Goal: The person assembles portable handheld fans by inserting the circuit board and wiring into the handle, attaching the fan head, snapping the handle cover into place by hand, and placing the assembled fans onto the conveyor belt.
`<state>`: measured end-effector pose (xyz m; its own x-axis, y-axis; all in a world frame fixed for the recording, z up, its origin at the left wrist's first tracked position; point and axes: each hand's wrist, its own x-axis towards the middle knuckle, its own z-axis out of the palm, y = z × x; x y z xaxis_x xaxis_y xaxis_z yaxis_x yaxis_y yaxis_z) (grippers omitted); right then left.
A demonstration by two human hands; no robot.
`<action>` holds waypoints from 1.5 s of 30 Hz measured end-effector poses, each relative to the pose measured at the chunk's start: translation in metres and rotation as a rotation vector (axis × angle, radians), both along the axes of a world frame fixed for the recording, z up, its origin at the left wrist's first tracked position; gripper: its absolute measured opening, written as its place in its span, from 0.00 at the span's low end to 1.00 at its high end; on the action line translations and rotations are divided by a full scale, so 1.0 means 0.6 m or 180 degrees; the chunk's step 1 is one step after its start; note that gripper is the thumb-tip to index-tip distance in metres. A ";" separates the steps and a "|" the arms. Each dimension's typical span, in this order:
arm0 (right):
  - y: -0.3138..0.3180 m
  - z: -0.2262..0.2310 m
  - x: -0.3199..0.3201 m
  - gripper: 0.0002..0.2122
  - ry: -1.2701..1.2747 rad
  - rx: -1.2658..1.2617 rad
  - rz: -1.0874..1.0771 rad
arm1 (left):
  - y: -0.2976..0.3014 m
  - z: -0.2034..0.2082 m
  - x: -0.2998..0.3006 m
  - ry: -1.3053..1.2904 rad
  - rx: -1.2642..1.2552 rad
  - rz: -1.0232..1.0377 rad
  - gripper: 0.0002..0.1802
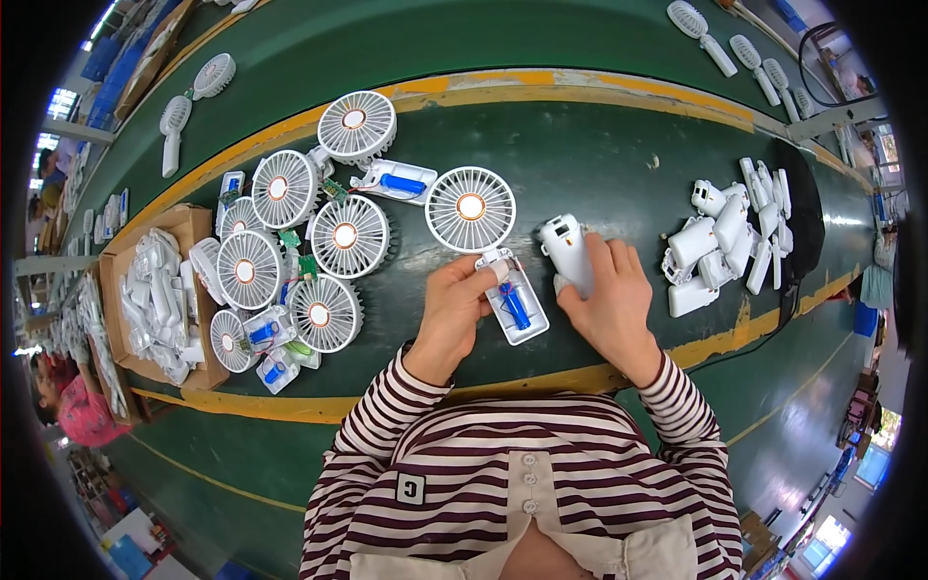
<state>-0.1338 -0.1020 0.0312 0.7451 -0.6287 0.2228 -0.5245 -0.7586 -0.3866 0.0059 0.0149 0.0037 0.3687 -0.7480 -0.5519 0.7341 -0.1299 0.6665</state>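
Stripes all across this top (435, 449) — deep maroon on creamy white, running in level bands over the chest! Down the middle comes a plain beige placket (542, 471), three round, pale buttons (529, 479) in line, and there's the broad cream collar (652, 558) spreading below. A small, square, pale-and-dark patch (410, 488) sits on the left-hand side of the picture — and both long sleeves (684, 404) carry the stripes right to the wrists.

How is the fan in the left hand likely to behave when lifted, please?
The fan may tip head-first, since its round head is wider than its handle. Its grille looks stiff but perhaps fragile, with thin ribs. The blue battery might shift, as the handle lies open.
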 end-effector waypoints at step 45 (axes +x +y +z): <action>0.069 0.007 0.057 0.19 -0.0454 -0.0310 0.0975 | -0.006 0.003 0.003 0.0117 0.0154 0.0298 0.12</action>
